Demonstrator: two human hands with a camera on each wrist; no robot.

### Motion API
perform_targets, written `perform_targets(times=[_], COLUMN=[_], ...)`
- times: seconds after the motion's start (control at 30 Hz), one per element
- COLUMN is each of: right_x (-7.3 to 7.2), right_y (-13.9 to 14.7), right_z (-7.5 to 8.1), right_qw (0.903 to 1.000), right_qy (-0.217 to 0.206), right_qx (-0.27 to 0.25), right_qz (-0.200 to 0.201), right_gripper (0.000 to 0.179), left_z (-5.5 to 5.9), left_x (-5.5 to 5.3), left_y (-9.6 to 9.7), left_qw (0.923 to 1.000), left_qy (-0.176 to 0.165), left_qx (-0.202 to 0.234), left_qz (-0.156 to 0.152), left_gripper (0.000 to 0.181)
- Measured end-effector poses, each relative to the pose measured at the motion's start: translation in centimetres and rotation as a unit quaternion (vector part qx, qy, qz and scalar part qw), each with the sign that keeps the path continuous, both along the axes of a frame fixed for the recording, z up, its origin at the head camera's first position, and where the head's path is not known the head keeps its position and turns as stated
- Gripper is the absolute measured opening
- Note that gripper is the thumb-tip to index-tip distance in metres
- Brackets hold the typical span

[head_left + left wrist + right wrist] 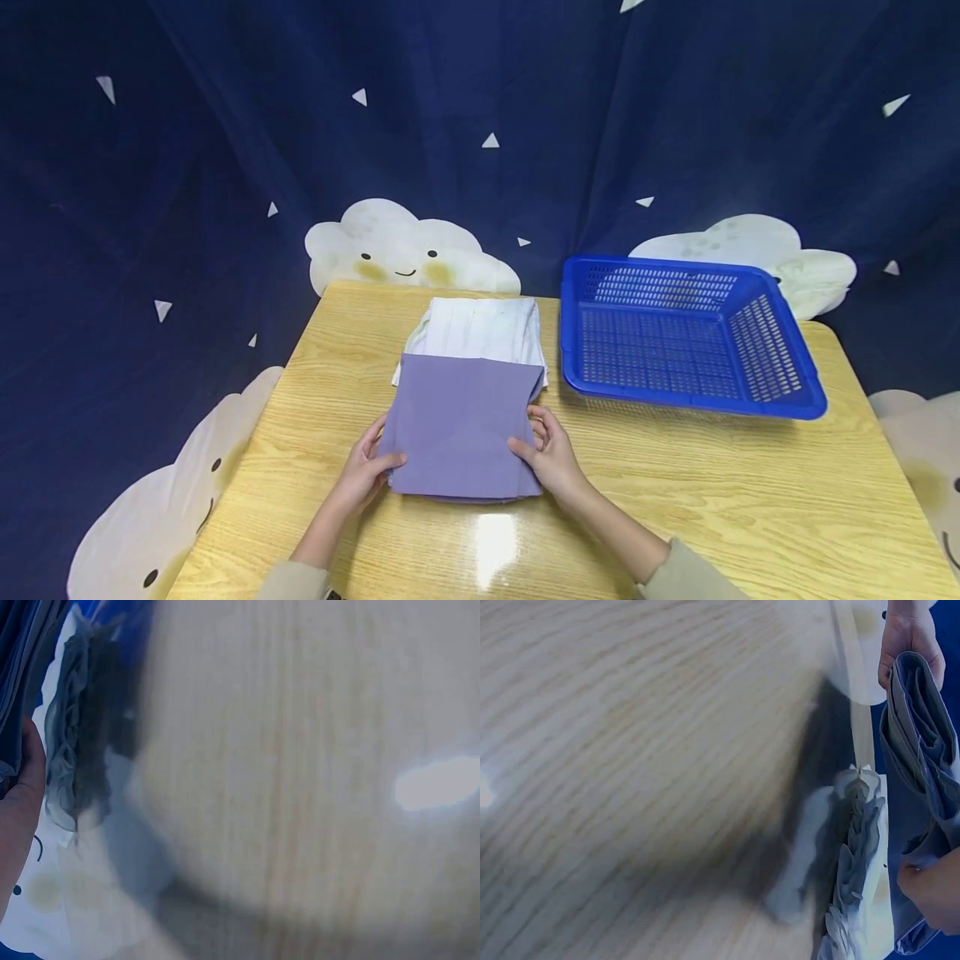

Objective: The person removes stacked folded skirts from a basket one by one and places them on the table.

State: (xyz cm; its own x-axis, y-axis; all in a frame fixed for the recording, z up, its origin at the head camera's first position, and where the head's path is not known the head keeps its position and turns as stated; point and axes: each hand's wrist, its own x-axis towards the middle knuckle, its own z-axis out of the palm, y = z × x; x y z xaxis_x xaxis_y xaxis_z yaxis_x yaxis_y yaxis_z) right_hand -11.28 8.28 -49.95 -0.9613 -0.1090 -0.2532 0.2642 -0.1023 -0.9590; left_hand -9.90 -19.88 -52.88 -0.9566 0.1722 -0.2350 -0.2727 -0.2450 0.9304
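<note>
A folded purple cloth (465,425), several layers thick, is held up over the front of the table between both hands. My left hand (366,462) grips its left edge, thumb on top and fingers beneath. The opposite edge is gripped likewise by my right hand (551,454). In the right wrist view the layered folds of the purple cloth (919,727) show from the side, raised off the tabletop. Just behind it lies a stack of folded white cloths (483,325), its near part hidden by the purple one. The left wrist view catches only part of my left hand (19,802).
A blue perforated plastic basket (660,350) stands at the back right of the wooden table (712,492). A dark blue curtain (450,75) with clouds and white triangles hangs behind and around the table.
</note>
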Motion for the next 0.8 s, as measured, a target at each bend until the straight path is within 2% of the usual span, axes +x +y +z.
perform_targets(times=[0.23, 0.47, 0.67, 0.8], right_x=[0.5, 1.0, 1.4, 1.7], right_y=[-0.3, -0.5, -0.6, -0.7], right_z=[-0.7, -1.1, -1.7, -2.1], right_qw=[0.9999, 0.9999, 0.9995, 0.9993], right_qy=[-0.003, -0.001, 0.0, 0.002], right_qx=[0.013, 0.008, 0.006, -0.004], right_qz=[0.004, 0.015, 0.03, 0.036], right_gripper=[0.05, 0.051, 0.05, 0.05], left_z=[-0.7, -1.2, -1.6, -1.8], left_x=[0.7, 1.2, 1.6, 1.9], left_y=[-0.2, -0.4, -0.7, -1.0], left_qw=[0.9999, 0.9988, 0.999, 0.9995], left_qy=[-0.008, -0.037, -0.035, -0.024], left_qx=[-0.007, -0.029, -0.021, -0.018], left_qz=[-0.003, 0.015, 0.016, -0.003], left_gripper=[0.078, 0.078, 0.079, 0.08])
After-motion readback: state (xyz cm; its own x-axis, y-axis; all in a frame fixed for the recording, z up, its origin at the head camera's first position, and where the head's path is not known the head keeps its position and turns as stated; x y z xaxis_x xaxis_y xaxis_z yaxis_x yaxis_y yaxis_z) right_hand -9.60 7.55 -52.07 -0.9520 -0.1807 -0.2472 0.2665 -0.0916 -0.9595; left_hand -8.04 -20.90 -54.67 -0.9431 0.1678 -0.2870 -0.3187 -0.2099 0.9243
